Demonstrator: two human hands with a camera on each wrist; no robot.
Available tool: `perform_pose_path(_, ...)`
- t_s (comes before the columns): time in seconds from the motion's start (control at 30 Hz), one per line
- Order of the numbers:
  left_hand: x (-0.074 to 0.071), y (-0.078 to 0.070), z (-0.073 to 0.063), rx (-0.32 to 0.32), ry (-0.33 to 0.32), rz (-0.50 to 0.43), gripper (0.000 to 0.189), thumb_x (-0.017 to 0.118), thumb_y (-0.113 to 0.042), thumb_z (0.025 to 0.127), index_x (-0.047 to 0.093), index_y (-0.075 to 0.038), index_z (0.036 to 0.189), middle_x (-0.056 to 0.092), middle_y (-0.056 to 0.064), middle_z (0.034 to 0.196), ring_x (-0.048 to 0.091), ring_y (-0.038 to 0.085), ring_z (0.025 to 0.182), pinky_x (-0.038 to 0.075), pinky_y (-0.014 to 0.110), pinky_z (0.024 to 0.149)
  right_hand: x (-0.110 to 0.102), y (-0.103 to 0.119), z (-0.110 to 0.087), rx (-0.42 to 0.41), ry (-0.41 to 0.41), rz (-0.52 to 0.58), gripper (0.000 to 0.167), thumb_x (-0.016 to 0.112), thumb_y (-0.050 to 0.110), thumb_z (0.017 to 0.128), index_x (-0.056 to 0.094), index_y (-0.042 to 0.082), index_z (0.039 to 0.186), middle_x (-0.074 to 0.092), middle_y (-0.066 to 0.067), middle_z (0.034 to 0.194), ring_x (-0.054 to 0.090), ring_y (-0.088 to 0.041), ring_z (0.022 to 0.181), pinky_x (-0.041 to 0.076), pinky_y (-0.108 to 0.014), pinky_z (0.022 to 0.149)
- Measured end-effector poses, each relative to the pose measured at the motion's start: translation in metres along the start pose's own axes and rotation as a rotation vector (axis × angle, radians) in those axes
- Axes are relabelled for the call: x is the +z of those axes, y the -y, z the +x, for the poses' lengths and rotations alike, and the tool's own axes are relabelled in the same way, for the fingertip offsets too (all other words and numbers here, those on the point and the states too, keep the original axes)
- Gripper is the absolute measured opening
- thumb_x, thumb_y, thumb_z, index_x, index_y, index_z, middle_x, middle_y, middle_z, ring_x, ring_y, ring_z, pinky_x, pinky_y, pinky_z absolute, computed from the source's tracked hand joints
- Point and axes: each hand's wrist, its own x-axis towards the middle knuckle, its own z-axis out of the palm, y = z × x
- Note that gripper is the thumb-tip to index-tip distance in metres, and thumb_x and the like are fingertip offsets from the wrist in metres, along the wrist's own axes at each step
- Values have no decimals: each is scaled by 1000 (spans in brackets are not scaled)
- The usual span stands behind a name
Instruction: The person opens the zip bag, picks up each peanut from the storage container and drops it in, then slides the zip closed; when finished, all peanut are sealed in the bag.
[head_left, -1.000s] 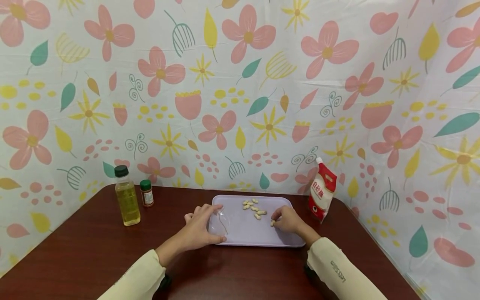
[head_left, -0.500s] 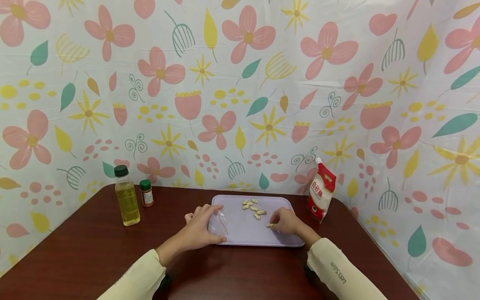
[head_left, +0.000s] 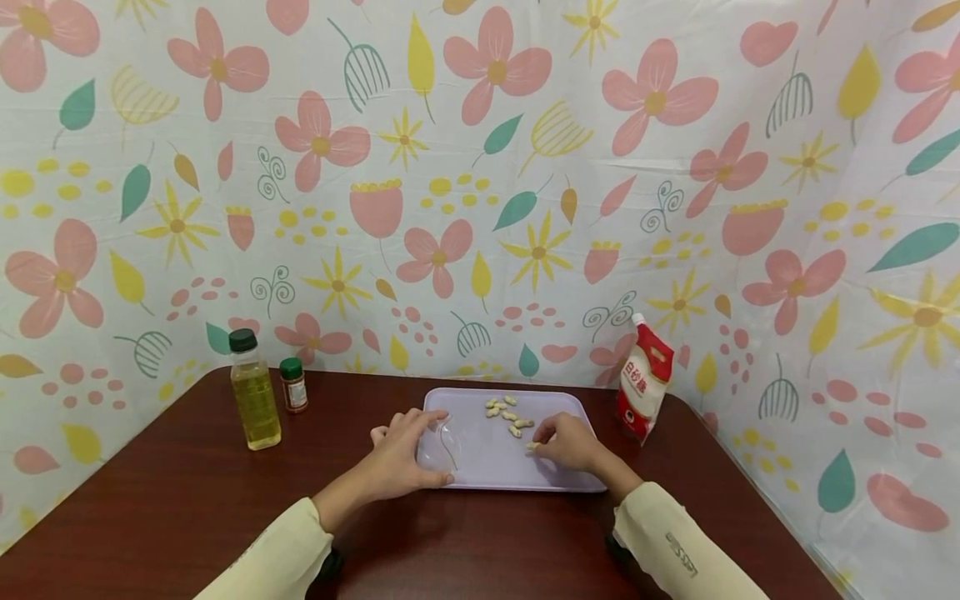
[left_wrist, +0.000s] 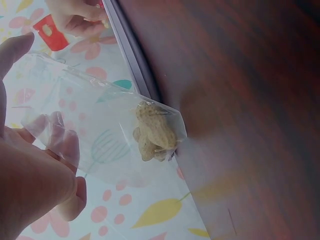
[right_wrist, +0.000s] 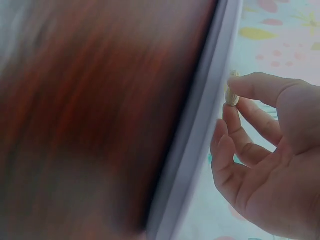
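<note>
My left hand (head_left: pixel 397 457) holds a clear plastic bag (left_wrist: pixel 102 120) over the left end of the pale purple tray (head_left: pixel 487 471). Several unshelled peanuts (left_wrist: pixel 156 129) lie together in the bag's bottom end, as the left wrist view shows. Between thumb and fingertips, my right hand (head_left: pixel 572 443) pinches a single peanut (right_wrist: pixel 232 95) above the tray's right half. Several more peanuts (head_left: pixel 516 432) are scattered on the tray, just left of and beyond that hand.
Behind the tray's right end stands a red and white sugar pouch (head_left: pixel 643 383). To the left are a bottle of yellow oil (head_left: pixel 257 404) and a small green-capped jar (head_left: pixel 295 390). A flowered cloth (head_left: pixel 465 208) hangs behind the dark wooden table (head_left: pixel 420 550).
My right hand has moved a little to the left with the pinched peanut, toward the bag. The left hand and the bag have stayed in place.
</note>
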Motion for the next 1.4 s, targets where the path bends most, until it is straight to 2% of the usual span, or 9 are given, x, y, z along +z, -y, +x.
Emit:
perform_pose_path(0.1, 0, 0, 0, 0, 0, 3, 82, 89, -36, 68, 54, -15, 138, 54, -3, 116, 43, 20, 105, 20, 50, 83, -1, 8, -2, -54, -36, 12, 5, 76, 7, 82, 72, 10, 80, 66, 6, 76, 56, -10, 70, 46, -28, 64)
perform_pose_path(0.3, 0, 0, -1, 3, -5, -10, 82, 89, -34, 68, 54, -14, 138, 54, -2, 117, 44, 21, 106, 20, 51, 83, -3, 30, -5, -132, -75, 113, 3, 75, 7, 82, 72, 7, 85, 68, 1, 81, 62, -17, 74, 50, -28, 65)
perform_pose_path(0.53, 0, 1, -1, 8, -1, -8, 82, 89, -37, 68, 54, -15, 138, 54, -3, 116, 44, 20, 106, 19, 51, 83, -2, 58, -11, -164, -118, 203, 5, 75, 8, 83, 72, 10, 86, 69, 1, 85, 60, -11, 67, 48, -26, 57)
perform_pose_path(0.73, 0, 0, -1, 12, 1, -9, 82, 89, -38, 68, 54, -14, 138, 54, -2, 117, 44, 21, 106, 20, 50, 82, -1, 79, -18, -226, -116, 220, 7, 76, 7, 83, 72, 12, 86, 69, 1, 91, 60, -13, 69, 50, -26, 58)
perform_pose_path(0.97, 0, 0, -1, 13, 8, -5, 82, 88, -37, 69, 53, -14, 139, 54, -1, 118, 43, 21, 104, 19, 50, 81, 3, 101, -25, -289, -99, 210, 6, 76, 7, 83, 73, 10, 87, 67, 2, 86, 60, -16, 65, 47, -26, 53)
perform_pose_path(1.2, 0, -2, -1, 17, 9, -5, 81, 88, -37, 69, 53, -14, 139, 54, -1, 118, 43, 21, 104, 20, 50, 81, 8, 115, -26, -291, -100, 214, 5, 76, 7, 83, 72, 10, 85, 67, 2, 86, 60, -16, 68, 48, -26, 56)
perform_pose_path(1.4, -2, -2, -2, 22, 7, 1, 81, 88, -36, 69, 53, -14, 139, 54, 0, 119, 43, 20, 103, 20, 49, 81, 11, 121, -26, -262, -113, 216, 6, 76, 7, 83, 72, 10, 86, 68, 1, 87, 59, -16, 65, 47, -26, 52)
